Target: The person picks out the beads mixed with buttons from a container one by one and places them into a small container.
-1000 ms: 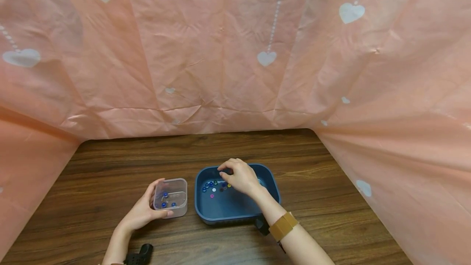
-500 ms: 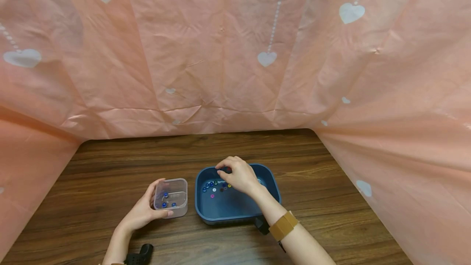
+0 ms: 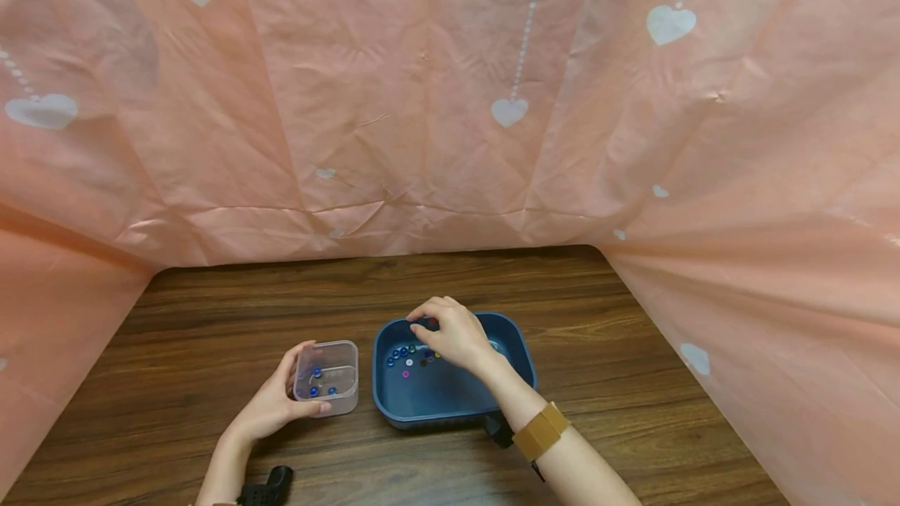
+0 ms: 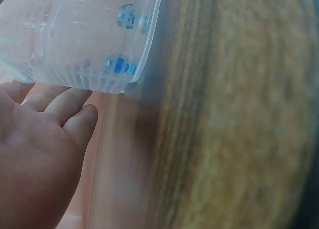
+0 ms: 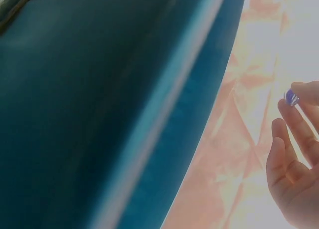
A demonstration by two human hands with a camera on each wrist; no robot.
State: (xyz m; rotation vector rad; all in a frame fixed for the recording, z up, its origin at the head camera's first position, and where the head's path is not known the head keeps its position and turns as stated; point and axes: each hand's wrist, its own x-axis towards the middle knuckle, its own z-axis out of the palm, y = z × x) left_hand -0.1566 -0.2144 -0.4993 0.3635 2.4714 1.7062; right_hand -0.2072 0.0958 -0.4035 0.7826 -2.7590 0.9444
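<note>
My left hand (image 3: pixel 266 408) grips a clear plastic container (image 3: pixel 341 406) at its left side, thumb in front and fingers behind. A few blue marbles (image 3: pixel 314 391) lie inside; the left wrist view shows blue marbles (image 4: pixel 116 64) through its wall. My right hand (image 3: pixel 457 338) is over the dark blue tub (image 3: pixel 450 398). Between its thumb and a fingertip it pinches a small blue-purple marble (image 5: pixel 291 97), plain in the right wrist view. Several blue marbles (image 3: pixel 396 354), a pink ring (image 3: pixel 405 374), a white piece (image 3: pixel 409 363) and other small coloured pieces lie in the tub.
Both containers stand side by side on a brown wooden table (image 3: pixel 281 295), with a narrow gap between them. A pink sheet with white hearts (image 3: pixel 422 139) hangs behind and along both sides of the table. Black wrist devices (image 3: pixel 267 486) sit by each wrist.
My right hand has shifted slightly left and up over the tub, its fingertips nearing the tub's far left rim. The left hand and the clear container have stayed put.
</note>
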